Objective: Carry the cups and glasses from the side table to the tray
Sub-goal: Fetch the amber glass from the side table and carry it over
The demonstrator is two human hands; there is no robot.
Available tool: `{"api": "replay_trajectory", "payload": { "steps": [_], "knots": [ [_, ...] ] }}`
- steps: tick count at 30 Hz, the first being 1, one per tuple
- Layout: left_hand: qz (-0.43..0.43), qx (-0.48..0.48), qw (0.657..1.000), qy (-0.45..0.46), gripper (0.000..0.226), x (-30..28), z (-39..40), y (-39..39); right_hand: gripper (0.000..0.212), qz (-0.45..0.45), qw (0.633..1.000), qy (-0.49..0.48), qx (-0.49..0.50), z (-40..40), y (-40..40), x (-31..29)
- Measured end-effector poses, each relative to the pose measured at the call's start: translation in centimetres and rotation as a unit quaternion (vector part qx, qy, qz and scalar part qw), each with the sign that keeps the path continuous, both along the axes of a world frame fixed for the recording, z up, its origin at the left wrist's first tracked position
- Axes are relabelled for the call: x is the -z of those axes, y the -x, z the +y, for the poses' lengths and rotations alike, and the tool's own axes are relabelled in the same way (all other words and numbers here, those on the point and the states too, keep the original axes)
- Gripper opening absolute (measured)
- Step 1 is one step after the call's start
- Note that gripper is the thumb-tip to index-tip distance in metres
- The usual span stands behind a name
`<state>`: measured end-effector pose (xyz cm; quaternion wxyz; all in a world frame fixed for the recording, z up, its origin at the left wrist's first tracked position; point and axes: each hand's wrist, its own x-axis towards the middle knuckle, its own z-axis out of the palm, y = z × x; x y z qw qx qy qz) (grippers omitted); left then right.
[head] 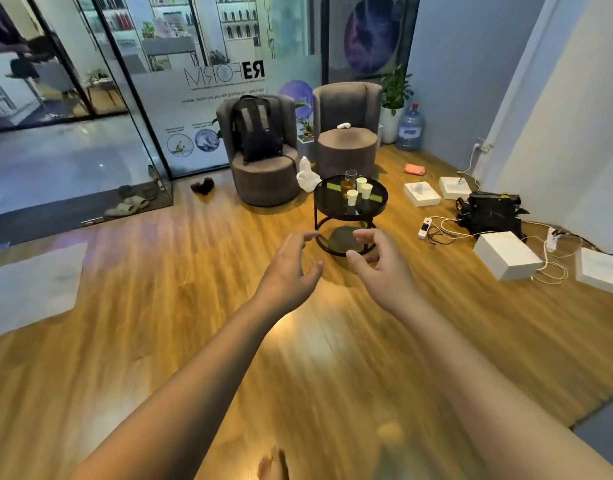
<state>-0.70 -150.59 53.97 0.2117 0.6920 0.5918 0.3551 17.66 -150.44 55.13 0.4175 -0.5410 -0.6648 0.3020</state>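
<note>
Leftmost, sandals point(130, 205) sit on a dark mat by the glass wall point(132, 98); further along, a backpack point(256, 129) stands on the left armchair point(263, 181), and a white bag point(307, 176) slumps between that chair and the right armchair point(346, 140); both bare arms reach forward over the wood floor point(159, 306), the left hand point(289, 265) with fingers loosely spread and lightly curled, holding nothing, the right hand point(381, 263) beside it, likewise open with fingers bent, empty; both hands are well short of the round black side table point(327, 202), on whose top stand three white cups point(352, 197), a glass of amber liquid point(346, 187) and a clear glass point(351, 175), clustered close together; right of the table, white boxes point(506, 254), a black bag point(488, 211) and cables point(443, 226) lie on the floor; a water bottle point(409, 128) stands in the far corner.
</note>
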Motion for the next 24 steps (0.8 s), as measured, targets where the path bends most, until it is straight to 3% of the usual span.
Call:
{"api": "replay_trajectory", "payload": {
  "steps": [13,24],
  "knots": [
    [-0.007,0.056,0.996,0.068,0.044,1.5,33.7,6.9,0.036,0.022,0.999,0.036,0.023,32.2,7.9,1.4],
    [-0.028,0.081,0.989,0.119,0.053,4.5,58.4,4.7,0.040,0.027,0.991,0.091,0.094,54.1,5.5,4.4]
  ]
}}
